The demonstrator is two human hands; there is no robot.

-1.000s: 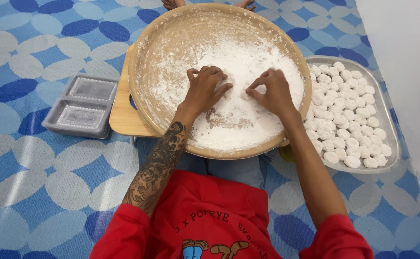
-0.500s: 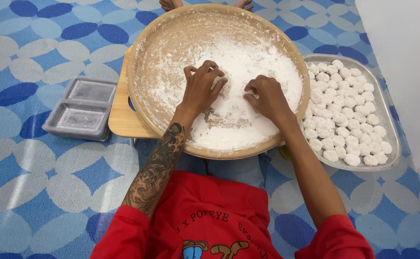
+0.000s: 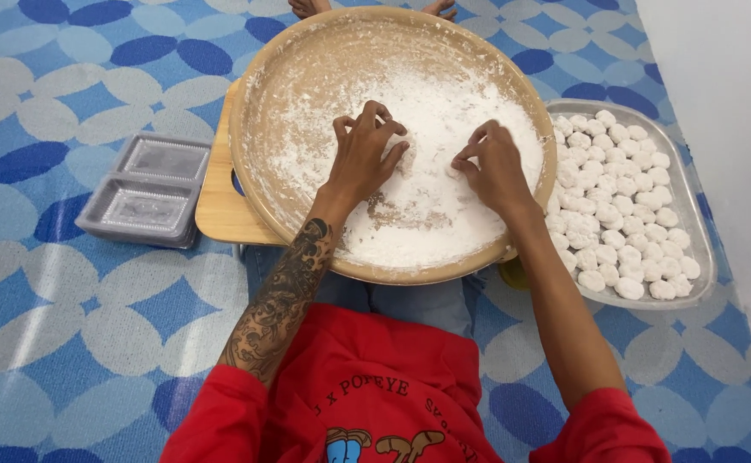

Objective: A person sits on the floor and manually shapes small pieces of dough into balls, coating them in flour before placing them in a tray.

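Both hands in floured round tray [image 3: 255,129], working white flour [image 3: 444,129].
L hand [image 3: 365,159] spread, fingers bent; R hand [image 3: 491,167] fingertips pinched, contents unclear. Dough balls [image 3: 624,197] on metal tray [image 3: 701,249] rt of round tray; plastic containers [image 3: 148,189] lt.

Big round tray [image 3: 277,94]: woven bamboo or wood look, matt, tan, rim dusted white. White flour [image 3: 444,146] in it is dry, powdery, matt, scraped thin at 6 o'clock so bare tray shows. My left hand [image 3: 363,159] and right hand [image 3: 495,167] press into it, fingers chalky. Board [image 3: 221,201] under the tray at 9 o'clock: pale smooth wood. Further out at 9: clear plastic containers [image 3: 148,189], glossy. At 3 o'clock: metal tray [image 3: 693,223], dull silver sheen, full of white dough balls [image 3: 628,201], matt, floured. Floor mat [image 3: 58,317]: blue-and-cream patterned, slight sheen. My shirt [image 3: 375,386]: red cloth, matt.
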